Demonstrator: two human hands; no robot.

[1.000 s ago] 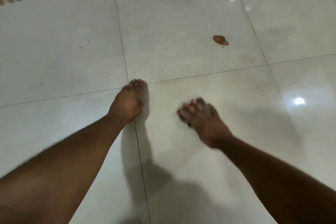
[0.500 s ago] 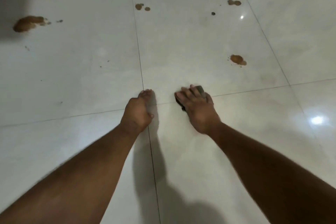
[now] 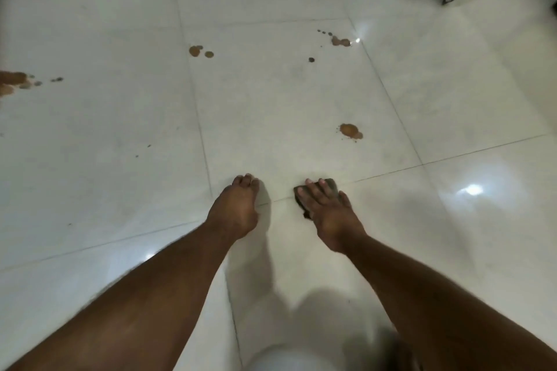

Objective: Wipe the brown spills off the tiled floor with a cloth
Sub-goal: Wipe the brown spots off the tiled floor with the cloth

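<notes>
Dark cloth [image 3: 330, 187], soft and light, lies flat under the right hand [image 3: 331, 214], fingers straight, pressing down. Left hand [image 3: 236, 209] braces on the floor [image 3: 120, 129], fingertips bent, holding nothing. Nearest brown spill [image 3: 349, 130] sits beyond the cloth. Palm pressure should keep it from bunching.

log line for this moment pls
right hand presses dark grey cloth | left hand braces on white tiled floor | nearest brown spill unwiped

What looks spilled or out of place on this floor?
Brown spills dot the floor: a blot ahead of the right hand, two drops, a trail near the glare, and a large patch at the left edge. The cloth under the right hand touches none.
</notes>
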